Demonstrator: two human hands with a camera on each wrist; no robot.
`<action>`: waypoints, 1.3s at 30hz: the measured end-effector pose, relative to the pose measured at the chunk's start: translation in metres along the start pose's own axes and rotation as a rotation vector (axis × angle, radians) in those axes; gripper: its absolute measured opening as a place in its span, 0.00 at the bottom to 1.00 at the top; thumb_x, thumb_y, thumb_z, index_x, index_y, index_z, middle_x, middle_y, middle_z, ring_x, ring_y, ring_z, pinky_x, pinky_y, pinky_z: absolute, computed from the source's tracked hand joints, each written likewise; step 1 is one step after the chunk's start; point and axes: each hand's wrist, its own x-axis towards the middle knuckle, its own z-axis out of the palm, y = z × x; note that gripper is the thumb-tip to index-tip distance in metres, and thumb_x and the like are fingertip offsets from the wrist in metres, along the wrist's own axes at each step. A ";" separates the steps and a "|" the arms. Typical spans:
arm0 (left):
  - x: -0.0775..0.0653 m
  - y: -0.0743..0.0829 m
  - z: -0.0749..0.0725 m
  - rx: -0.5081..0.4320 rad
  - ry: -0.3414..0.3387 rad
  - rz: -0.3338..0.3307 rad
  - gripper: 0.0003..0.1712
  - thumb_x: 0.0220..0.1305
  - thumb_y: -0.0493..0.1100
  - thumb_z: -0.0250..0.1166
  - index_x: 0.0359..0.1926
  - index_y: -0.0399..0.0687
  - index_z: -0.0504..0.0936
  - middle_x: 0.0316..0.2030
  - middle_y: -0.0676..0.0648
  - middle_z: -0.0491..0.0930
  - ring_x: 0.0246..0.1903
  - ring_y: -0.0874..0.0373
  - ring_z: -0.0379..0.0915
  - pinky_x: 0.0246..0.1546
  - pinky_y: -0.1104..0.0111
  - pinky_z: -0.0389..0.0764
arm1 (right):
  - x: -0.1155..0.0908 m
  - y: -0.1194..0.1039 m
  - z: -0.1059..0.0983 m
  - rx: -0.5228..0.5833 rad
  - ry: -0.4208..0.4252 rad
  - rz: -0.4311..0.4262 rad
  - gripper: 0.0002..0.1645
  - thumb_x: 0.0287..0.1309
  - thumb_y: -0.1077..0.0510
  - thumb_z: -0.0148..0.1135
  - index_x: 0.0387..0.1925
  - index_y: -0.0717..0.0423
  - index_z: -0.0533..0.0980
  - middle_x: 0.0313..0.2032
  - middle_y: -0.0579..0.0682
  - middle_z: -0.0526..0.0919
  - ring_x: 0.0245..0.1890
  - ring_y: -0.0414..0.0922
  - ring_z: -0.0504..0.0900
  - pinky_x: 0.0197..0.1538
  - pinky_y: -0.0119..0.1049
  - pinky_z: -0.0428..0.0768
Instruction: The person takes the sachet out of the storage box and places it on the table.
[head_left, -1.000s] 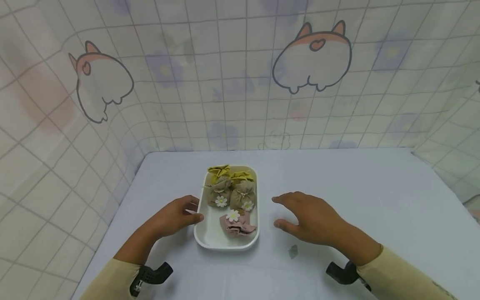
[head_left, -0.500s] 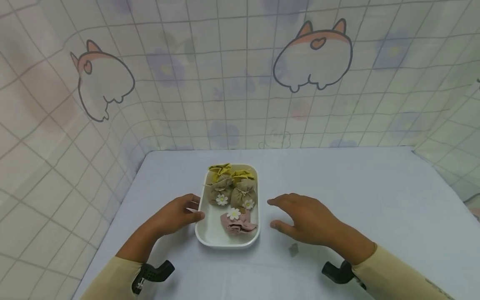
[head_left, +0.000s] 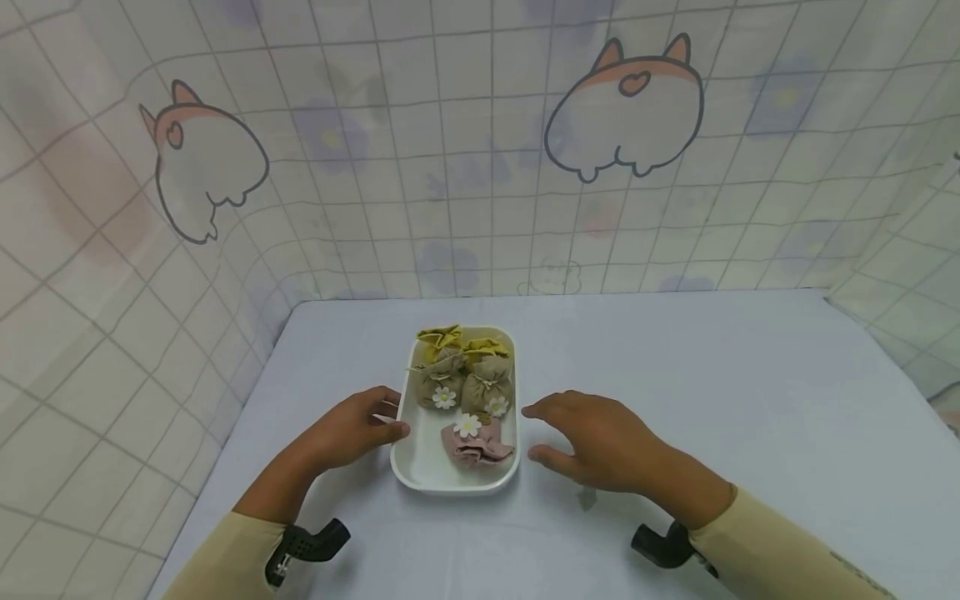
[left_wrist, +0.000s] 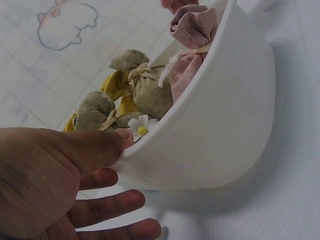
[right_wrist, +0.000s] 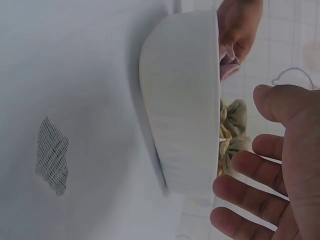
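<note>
A white plastic tub (head_left: 417, 468) stands on the table with several small cloth pouches inside. Two grey-beige pouches (head_left: 486, 387) with white daisies lie towards the back, in front of yellow cloth tops (head_left: 441, 337). Nearer the front lies a pink pouch (head_left: 478, 450) with a daisy. My left hand (head_left: 351, 433) pinches the tub's left rim: the thumb (left_wrist: 112, 145) lies over the edge and the fingers are outside, some apart from the wall. Just off the tub's right side, my right hand (head_left: 603, 442) hovers with fingers spread, holding nothing.
A white cloth covers the table (head_left: 712, 367). Beneath the right hand a small grey mesh patch (right_wrist: 52, 157) shows on the cloth. Curtains with a grid and animal print (head_left: 480, 167) hang behind and at both sides.
My right hand has moved left, closer to the tub's right side. The left hand keeps its place at the left rim, and the tub and pouches stay put.
</note>
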 end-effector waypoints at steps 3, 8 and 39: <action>0.001 0.000 0.000 0.000 -0.003 0.002 0.27 0.68 0.49 0.70 0.63 0.44 0.76 0.58 0.40 0.80 0.58 0.43 0.77 0.54 0.46 0.79 | 0.002 -0.002 0.001 0.007 -0.007 -0.008 0.29 0.68 0.38 0.64 0.62 0.49 0.79 0.58 0.45 0.82 0.60 0.45 0.80 0.57 0.48 0.80; 0.000 0.000 -0.001 -0.005 -0.001 -0.002 0.28 0.67 0.49 0.71 0.63 0.44 0.76 0.58 0.41 0.80 0.58 0.43 0.78 0.54 0.46 0.79 | 0.005 -0.007 0.000 0.017 -0.033 -0.017 0.28 0.67 0.40 0.65 0.62 0.49 0.79 0.58 0.45 0.83 0.59 0.45 0.80 0.57 0.47 0.81; 0.001 -0.005 -0.001 -0.013 -0.001 -0.018 0.30 0.68 0.50 0.70 0.65 0.44 0.74 0.59 0.41 0.80 0.58 0.43 0.77 0.54 0.46 0.79 | 0.022 -0.021 0.012 0.014 -0.062 -0.071 0.23 0.68 0.41 0.64 0.59 0.45 0.81 0.54 0.42 0.84 0.53 0.41 0.83 0.51 0.43 0.83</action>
